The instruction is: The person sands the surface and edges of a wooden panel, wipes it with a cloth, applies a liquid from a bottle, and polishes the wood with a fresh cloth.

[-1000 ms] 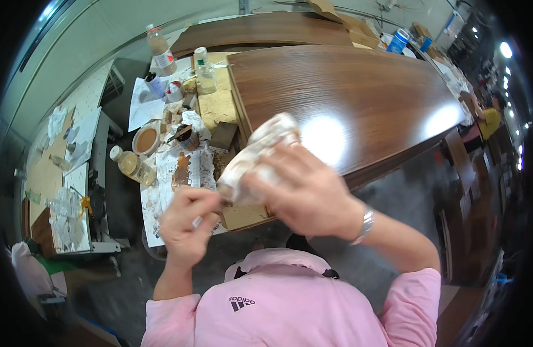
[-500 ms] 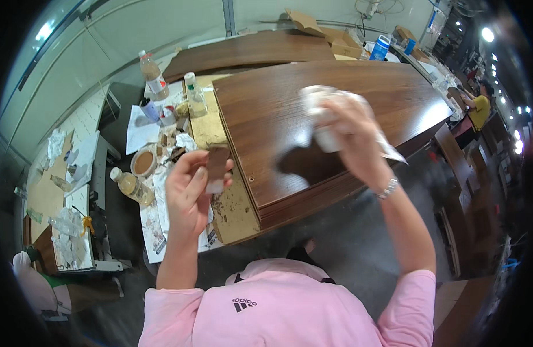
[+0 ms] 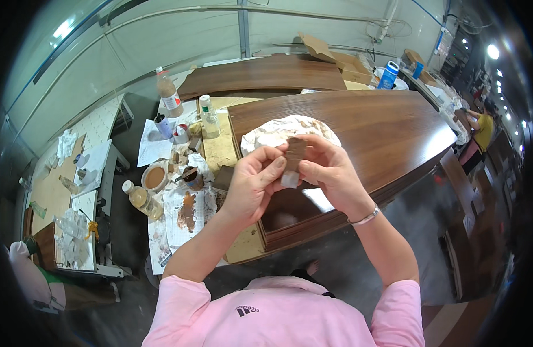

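Observation:
Both hands meet over the near left part of a glossy brown wooden panel (image 3: pixel 388 127). My left hand (image 3: pixel 254 180) and my right hand (image 3: pixel 331 169) are closed on a small flat brown piece (image 3: pixel 295 153) with a pale lower end, pinching it from both sides. Its exact kind cannot be made out. Just beyond my fingers a white cloth (image 3: pixel 284 128) with brown stains lies spread on the panel. My hands hide part of the cloth and of the panel's left edge.
Left of the panel stand a clear bottle with a green label (image 3: pixel 209 118), a bottle of yellowish liquid (image 3: pixel 142 199), a tub of brown paste (image 3: pixel 155 177) and a tall bottle (image 3: pixel 169 92). A blue bottle (image 3: pixel 388 75) and cardboard box (image 3: pixel 350 66) are behind. A person in yellow (image 3: pixel 482 133) is far right.
My right hand has set the white cloth down on the panel and come left to the brown piece. My left hand has carried that piece to the right, over the panel.

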A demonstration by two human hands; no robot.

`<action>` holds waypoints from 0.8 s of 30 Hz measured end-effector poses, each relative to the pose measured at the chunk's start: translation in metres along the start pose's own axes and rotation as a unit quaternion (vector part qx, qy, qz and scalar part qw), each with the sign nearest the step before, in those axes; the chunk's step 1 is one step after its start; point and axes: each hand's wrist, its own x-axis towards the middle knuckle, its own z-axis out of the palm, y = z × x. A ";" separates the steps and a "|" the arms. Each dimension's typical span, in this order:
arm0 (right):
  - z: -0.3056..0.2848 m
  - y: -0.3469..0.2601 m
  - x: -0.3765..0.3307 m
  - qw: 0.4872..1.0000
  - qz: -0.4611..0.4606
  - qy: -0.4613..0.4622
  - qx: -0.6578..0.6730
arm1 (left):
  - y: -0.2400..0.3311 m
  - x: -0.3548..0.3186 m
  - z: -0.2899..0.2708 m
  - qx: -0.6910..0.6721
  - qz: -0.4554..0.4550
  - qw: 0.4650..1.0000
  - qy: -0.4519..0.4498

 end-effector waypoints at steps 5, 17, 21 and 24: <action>-0.007 0.002 -0.005 0.994 -0.025 0.066 -0.087 | 0.019 0.001 -0.019 0.047 0.074 0.996 -0.014; -0.016 0.039 -0.004 0.822 -0.083 0.007 -0.563 | -0.008 -0.145 -0.287 0.714 0.159 0.609 0.308; -0.012 0.040 -0.003 0.807 -0.085 0.010 -0.584 | -0.049 -0.156 -0.312 0.759 0.137 0.577 0.269; -0.010 0.041 -0.004 0.813 -0.075 0.023 -0.577 | -0.059 -0.154 -0.317 0.797 0.001 0.548 0.255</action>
